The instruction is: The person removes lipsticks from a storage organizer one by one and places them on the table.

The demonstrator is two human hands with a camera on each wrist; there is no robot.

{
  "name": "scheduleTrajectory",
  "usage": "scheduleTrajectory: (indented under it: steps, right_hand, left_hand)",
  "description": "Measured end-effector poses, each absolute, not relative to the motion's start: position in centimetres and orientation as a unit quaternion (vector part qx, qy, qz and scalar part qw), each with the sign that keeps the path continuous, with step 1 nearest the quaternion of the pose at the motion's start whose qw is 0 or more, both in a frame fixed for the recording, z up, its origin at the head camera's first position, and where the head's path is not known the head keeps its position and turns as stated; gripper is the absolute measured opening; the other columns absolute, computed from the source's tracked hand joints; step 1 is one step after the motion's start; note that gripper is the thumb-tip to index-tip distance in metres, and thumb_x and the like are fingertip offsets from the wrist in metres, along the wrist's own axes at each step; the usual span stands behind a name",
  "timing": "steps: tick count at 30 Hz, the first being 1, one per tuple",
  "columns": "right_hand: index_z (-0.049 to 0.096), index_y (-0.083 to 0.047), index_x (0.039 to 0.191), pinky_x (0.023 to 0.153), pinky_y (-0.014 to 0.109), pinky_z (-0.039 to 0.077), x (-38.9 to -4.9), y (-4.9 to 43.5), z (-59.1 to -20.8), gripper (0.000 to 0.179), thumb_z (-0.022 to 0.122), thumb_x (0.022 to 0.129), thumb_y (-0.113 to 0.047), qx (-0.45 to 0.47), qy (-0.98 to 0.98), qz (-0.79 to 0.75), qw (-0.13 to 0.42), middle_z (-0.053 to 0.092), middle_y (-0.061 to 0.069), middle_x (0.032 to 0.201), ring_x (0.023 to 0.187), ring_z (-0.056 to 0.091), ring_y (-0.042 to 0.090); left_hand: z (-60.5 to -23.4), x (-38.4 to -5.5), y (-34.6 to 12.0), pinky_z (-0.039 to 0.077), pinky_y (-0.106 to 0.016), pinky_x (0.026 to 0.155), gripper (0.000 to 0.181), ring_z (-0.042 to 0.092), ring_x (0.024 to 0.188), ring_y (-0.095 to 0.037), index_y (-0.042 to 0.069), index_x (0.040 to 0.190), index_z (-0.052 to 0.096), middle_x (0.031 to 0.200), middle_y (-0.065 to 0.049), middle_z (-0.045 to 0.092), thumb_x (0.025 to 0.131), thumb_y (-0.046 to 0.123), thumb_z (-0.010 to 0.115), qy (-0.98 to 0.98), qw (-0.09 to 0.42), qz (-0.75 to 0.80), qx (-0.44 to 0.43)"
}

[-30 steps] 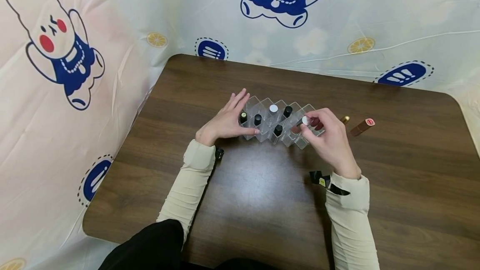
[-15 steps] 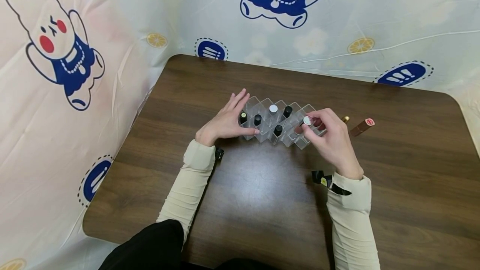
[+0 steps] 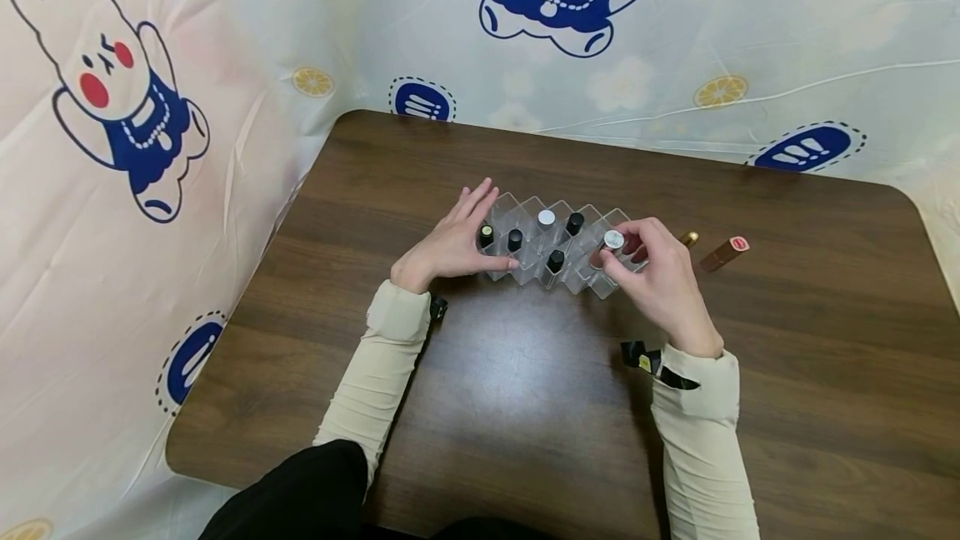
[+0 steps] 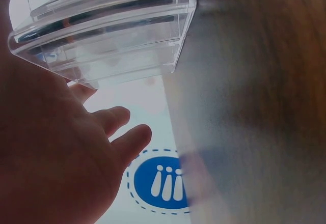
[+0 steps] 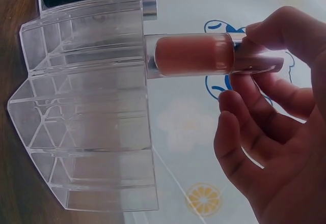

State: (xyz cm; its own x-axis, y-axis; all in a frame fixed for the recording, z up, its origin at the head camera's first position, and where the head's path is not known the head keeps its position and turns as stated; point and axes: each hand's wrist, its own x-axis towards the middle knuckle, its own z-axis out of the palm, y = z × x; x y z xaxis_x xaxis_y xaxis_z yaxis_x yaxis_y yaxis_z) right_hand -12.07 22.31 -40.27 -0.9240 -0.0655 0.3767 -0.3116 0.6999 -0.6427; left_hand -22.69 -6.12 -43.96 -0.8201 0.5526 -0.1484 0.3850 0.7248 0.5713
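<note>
My right hand (image 3: 667, 282) pinches the silver cap of a lip gloss tube (image 5: 193, 55) with pinkish-red contents. The tube stands nearly upright at the right part of a clear, zigzag-walled lipstick organizer (image 3: 573, 280); in the right wrist view its base meets the top edge of a compartment. My left hand (image 3: 450, 244) rests at the organizer's left end, fingers spread behind and thumb along the front. In the left wrist view, the organizer (image 4: 122, 46) lies close to the palm. Several capped tubes sit in it, including a white-capped tube (image 3: 547, 218) and a black-capped tube (image 3: 556, 261).
Right of the organizer, a reddish-brown lipstick tube (image 3: 725, 254) is on the brown wooden table (image 3: 517, 407). Close behind my right hand shows a gold-tipped tube (image 3: 690, 238). A printed cloth (image 3: 585, 82) hangs along the table's back and left edges.
The lip gloss has gone from tilted to nearly upright, its cap now facing up. My right hand has shifted only slightly; my left hand keeps its place.
</note>
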Motion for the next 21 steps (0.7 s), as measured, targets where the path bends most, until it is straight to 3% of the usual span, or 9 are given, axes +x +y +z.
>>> scheduleTrajectory:
  steps: [7,21]
  right_hand:
    - [0.063,-0.002,0.100,0.066,0.023,0.046,-12.06,22.48,-40.26,0.021,0.072,0.083,-0.009,0.101,-0.907,0.374,0.167,0.059,0.008,0.087,0.076,0.055,0.017]
    - [0.062,-0.001,0.103,0.066,0.021,0.047,-11.87,23.19,-40.13,0.021,0.070,0.086,-0.010,0.105,-0.910,0.367,0.163,0.060,0.010,0.088,0.078,0.057,0.021]
  left_hand:
    - [-43.92,-22.62,-6.06,0.012,-0.059,0.118,0.115,-0.008,0.151,-0.029,0.024,0.157,0.003,0.163,0.013,-0.011,0.074,0.068,0.069,0.916,0.159,0.270,0.253]
    - [-43.98,-22.75,-6.03,0.013,-0.059,0.118,0.116,-0.008,0.151,-0.029,0.020,0.157,0.005,0.163,0.012,-0.011,0.073,0.068,0.070,0.915,0.157,0.268,0.257]
